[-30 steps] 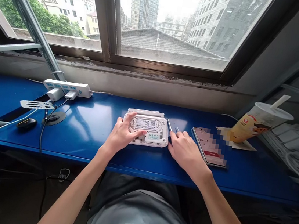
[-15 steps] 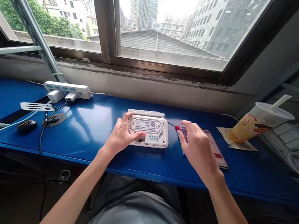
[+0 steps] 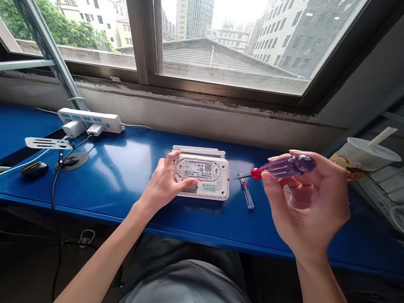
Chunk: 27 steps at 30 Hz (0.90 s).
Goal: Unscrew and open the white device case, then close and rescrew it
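A white router [image 3: 204,171] lies on the blue table with its labelled, vented underside facing up and its antennas along the far side. My left hand [image 3: 162,183] grips its left end, thumb across the underside and fingers at the far corner. In my right hand [image 3: 318,203] is a screwdriver [image 3: 284,167] with a translucent purple handle and red collar, held between thumb and fingers. Its shaft slants down left, the tip close to the router's right edge; contact cannot be told. A second, clear-handled screwdriver [image 3: 247,196] lies between the router and my right hand.
At left stand a white power strip [image 3: 92,118] with plugs, a slotted white phone stand [image 3: 48,144] and a black mouse [image 3: 35,169]. A drink cup [image 3: 367,153] stands at right beside white adapters and cables [image 3: 396,184]. A metal frame rises at far left.
My right hand has moved right and up, turning palm inward with the purple screwdriver now plainly in view. The clear screwdriver on the table is uncovered. My left hand stays on the router.
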Tool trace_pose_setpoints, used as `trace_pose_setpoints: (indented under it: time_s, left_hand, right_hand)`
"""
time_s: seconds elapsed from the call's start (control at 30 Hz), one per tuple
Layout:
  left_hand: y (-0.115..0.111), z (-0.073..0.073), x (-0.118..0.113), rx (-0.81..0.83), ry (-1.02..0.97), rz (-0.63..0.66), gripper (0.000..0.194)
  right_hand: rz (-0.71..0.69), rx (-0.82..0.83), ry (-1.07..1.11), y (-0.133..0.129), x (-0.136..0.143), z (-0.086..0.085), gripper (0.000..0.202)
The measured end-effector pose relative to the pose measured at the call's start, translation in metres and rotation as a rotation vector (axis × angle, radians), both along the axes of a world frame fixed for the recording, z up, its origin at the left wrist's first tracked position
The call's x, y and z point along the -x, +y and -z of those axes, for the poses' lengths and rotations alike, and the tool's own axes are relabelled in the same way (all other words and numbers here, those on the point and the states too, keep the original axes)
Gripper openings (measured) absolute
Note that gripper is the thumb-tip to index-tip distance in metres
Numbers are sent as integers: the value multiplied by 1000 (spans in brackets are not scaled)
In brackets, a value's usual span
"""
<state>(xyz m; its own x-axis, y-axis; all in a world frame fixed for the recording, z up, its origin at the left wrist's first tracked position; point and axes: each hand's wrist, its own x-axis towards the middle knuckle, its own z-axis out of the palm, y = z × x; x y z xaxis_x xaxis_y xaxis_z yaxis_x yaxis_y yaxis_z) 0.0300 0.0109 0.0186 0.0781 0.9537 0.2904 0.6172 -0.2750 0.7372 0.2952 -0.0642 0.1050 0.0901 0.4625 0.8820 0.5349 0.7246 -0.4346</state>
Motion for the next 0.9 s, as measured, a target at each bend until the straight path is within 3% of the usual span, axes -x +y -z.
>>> trace_pose_setpoints:
  time_s: [0.6, 0.9]
  left_hand:
    - [0, -1, 5, -33, 41, 19, 93]
    - [1, -2, 4, -27, 34, 23, 94]
  right_hand:
    - [18, 69, -228, -11, 0, 11, 54]
    - [-59, 37, -445, -12, -8, 12, 39]
